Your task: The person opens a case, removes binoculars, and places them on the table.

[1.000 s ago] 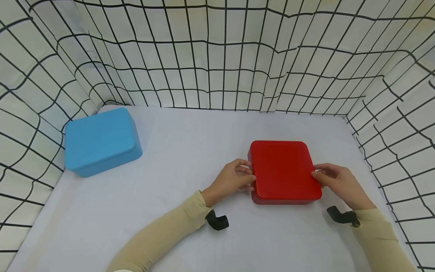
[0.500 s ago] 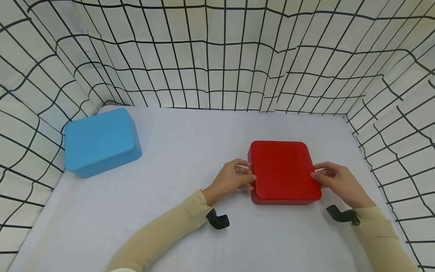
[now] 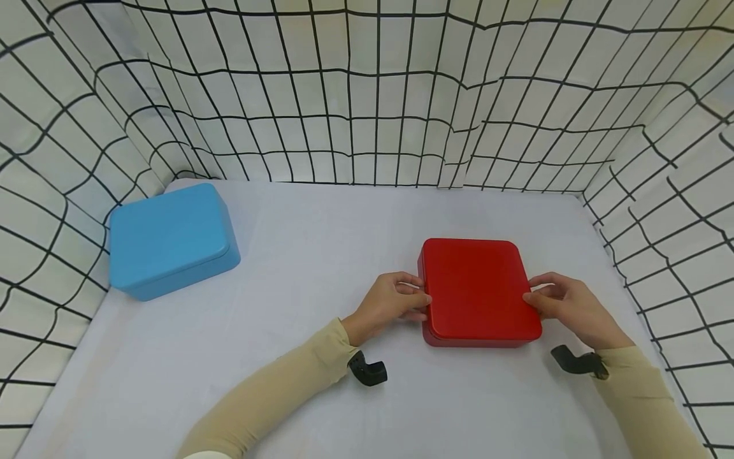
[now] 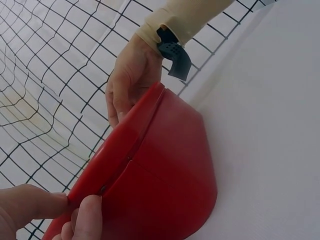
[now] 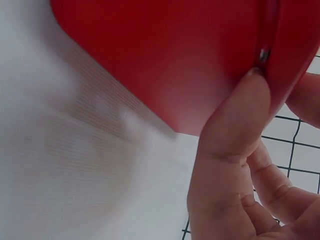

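A red tin box (image 3: 478,290) with a rounded lid lies on the white table, its lid down. My left hand (image 3: 387,305) is at its left side, thumb on the lid's edge and fingers against the side wall. Opposite, my right hand (image 3: 568,309) pinches the right edge of the lid. In the left wrist view, the seam between lid (image 4: 117,137) and body (image 4: 170,165) shows a narrow dark gap near the left fingertips. A right fingertip presses at the seam of the box (image 5: 165,55) in the right wrist view. The inside of the box is hidden.
A blue box (image 3: 172,242) with its lid down stands at the back left of the white table (image 3: 321,242). Black wire grid over pale panels (image 3: 367,95) walls the back and both sides. The right grid wall is close to my right arm.
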Action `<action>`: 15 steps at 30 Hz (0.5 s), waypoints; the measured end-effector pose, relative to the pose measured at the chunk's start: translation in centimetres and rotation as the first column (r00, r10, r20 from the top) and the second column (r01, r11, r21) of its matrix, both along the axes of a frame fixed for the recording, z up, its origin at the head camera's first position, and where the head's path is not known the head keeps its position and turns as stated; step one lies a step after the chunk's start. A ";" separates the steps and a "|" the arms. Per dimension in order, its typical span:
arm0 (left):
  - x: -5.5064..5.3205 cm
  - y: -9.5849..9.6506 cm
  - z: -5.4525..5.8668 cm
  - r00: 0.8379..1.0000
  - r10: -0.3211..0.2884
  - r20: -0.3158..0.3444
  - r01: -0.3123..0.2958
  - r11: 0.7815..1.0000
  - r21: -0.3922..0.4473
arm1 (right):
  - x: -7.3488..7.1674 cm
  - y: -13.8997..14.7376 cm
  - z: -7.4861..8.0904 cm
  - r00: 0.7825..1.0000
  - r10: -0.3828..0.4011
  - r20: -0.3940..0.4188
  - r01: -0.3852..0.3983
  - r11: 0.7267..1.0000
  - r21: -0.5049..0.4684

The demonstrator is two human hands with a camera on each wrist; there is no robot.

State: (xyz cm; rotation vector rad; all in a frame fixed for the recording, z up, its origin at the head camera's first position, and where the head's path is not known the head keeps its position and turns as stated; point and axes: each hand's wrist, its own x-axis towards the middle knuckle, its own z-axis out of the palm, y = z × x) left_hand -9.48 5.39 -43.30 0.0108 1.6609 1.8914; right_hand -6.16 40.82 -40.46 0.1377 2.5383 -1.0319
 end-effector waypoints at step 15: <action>0.1 0.0 0.4 0.999 -0.032 0.011 0.032 0.999 -0.027 | 0.0 -0.4 0.5 0.999 -0.012 0.051 0.013 1.000 -0.014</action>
